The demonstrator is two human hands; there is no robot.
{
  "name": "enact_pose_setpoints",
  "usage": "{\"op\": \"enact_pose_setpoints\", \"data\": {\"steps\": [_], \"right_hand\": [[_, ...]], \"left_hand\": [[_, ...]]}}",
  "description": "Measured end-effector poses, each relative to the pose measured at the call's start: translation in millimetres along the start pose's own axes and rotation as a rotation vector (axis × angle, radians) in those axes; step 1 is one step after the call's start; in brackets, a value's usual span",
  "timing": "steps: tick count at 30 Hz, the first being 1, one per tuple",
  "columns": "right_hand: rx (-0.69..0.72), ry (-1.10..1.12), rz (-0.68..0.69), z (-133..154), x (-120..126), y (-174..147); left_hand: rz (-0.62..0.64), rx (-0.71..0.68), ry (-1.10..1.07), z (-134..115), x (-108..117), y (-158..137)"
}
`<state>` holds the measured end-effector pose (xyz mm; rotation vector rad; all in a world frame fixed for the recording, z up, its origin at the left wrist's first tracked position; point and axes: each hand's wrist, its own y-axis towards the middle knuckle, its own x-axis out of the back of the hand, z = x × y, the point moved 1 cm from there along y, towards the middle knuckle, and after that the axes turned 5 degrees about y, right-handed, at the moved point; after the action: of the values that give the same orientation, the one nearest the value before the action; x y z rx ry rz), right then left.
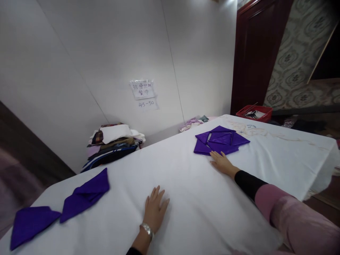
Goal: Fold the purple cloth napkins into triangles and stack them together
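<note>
My left hand (155, 209) lies on the white tablecloth (170, 166) with its fingers stretched out, holding nothing. A silver bracelet (147, 229) circles that wrist. Farther right, my right hand (222, 163) reaches to the near edge of a group of folded purple napkins (220, 140); its fingers are extended and its tips touch or nearly touch the cloth. Those napkins overlap, with small white gaps showing between them. To the left lie two more folded purple napkins, a pointed one (86, 194) and another (33, 225) near the table's left corner, their tips almost meeting.
A stack of folded clothes (114, 141) stands behind the table by the white wall (106, 53). More pinkish cloth (192, 123) lies at the far edge. A red basket (254, 113) with hangers sits at the far right. A handwritten paper sign (143, 92) hangs on the wall.
</note>
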<state>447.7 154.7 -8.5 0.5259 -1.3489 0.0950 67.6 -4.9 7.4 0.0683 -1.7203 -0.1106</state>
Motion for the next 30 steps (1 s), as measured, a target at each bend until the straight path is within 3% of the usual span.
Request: {"op": "enact_pose_setpoints", "data": {"steps": [4,9,15,21,25,30], "right_hand": [[0.087,0.061,0.023,31.5,7.2,-10.5],[0.245,0.263,0.195,99.7,20.5,-22.2],[0.484,0.520,0.375,181.6,35.2,-34.4],[0.769,0.705,0.404,251.5,40.8,-46.1],[0.804,0.735,0.439,277.0,30.1,-51.4],[0.755,0.680,0.508,274.5,1.5,-65.1]], "left_hand": [[-0.004,-0.001,0.031,20.9,1.5,-44.0],[-0.015,0.037,0.064,38.1,1.3,-76.6],[-0.094,0.117,0.106,51.3,12.1,-84.1],[-0.200,0.270,0.122,81.7,22.5,-85.5],[-0.206,0.379,0.102,93.6,27.3,-92.1],[-0.222,0.545,0.045,92.5,40.1,-101.8]]}}
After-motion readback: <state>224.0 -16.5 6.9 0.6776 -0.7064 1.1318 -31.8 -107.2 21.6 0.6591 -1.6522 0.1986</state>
